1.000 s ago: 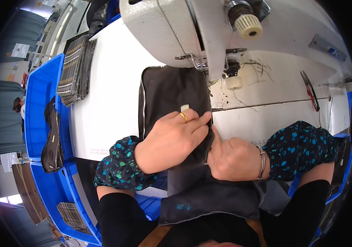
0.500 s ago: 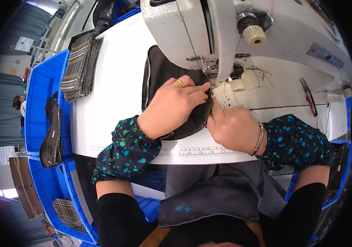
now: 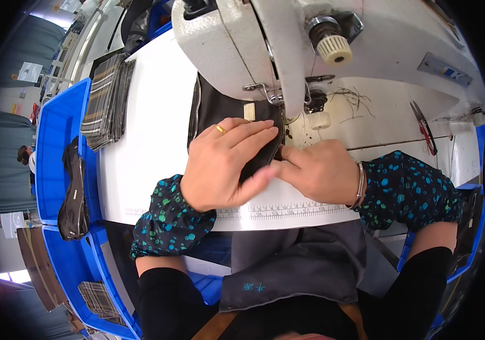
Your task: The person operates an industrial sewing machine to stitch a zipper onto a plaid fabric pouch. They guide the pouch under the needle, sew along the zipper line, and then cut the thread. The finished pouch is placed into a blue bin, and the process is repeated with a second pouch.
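A dark fabric piece (image 3: pixel 218 106) with a metal zipper (image 3: pixel 195 110) along its left edge lies on the white table. Its right edge runs up to the needle area of the white sewing machine (image 3: pixel 225 54). My left hand (image 3: pixel 225 161) rests on it, fingers stretched flat and thumb spread. A small pale label (image 3: pixel 249 111) shows just beyond those fingers. At the near right edge of the fabric, my right hand (image 3: pixel 319 170) is closed, pinching that edge between thumb and fingers. The right fingertips are partly hidden.
Checked fabric pieces (image 3: pixel 106 105) are stacked at the table's left. Blue bins (image 3: pixel 61 170) stand beyond, a dark zippered piece (image 3: pixel 72 190) hanging over one. Red-handled scissors (image 3: pixel 424 127) and loose threads (image 3: pixel 350 102) lie right. A printed ruler (image 3: pixel 276 212) marks the front edge.
My left hand has slid back and left over the fabric, its thumb now spread, uncovering the pale label. My right hand stays at the near edge. The whole view has shifted slightly.
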`<state>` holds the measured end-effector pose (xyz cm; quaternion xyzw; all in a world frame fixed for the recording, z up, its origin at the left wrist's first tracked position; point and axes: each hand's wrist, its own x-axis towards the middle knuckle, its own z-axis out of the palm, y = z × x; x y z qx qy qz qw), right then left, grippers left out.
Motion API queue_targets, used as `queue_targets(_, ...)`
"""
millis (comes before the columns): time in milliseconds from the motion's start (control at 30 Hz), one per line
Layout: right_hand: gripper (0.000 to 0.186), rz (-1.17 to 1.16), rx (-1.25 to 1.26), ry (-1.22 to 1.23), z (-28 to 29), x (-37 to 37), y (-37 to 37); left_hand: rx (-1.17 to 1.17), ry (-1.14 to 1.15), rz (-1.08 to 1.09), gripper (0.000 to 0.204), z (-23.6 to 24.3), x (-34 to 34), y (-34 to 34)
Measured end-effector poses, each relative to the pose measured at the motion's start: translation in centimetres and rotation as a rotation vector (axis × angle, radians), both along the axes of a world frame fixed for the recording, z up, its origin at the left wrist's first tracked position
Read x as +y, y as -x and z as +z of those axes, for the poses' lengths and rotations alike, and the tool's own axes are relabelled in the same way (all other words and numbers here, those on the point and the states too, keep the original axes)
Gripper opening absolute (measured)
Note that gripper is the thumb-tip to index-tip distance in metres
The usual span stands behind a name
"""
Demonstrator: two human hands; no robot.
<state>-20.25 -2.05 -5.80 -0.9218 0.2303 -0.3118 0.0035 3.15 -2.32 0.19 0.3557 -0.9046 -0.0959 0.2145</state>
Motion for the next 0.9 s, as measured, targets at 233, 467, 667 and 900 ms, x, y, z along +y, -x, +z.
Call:
queue_targets(233,0.017,-0.026,-0.155,0.069,0.1,-0.5,-0.3,-0.188,0.213,0.141,0.048,-0.8,1.9,0.5)
queue_targets(467,0.014,-0.003,-0.237,0.103,0.6,-0.1,-0.7,-0.187,0.273,0.172,0.027,-1.2,3.4,1.4)
queue_targets(667,0.013,0.025,-0.226,0.065,0.2,0.1,-0.5,-0.126,0.143,0.235,0.024,-0.2,3.9,1.6)
queue_targets(900,0.014,0.018,-0.268,0.035,0.7,0.0,-0.6,-0.027,0.232,0.143,0.026,-0.8,3.7,1.3)
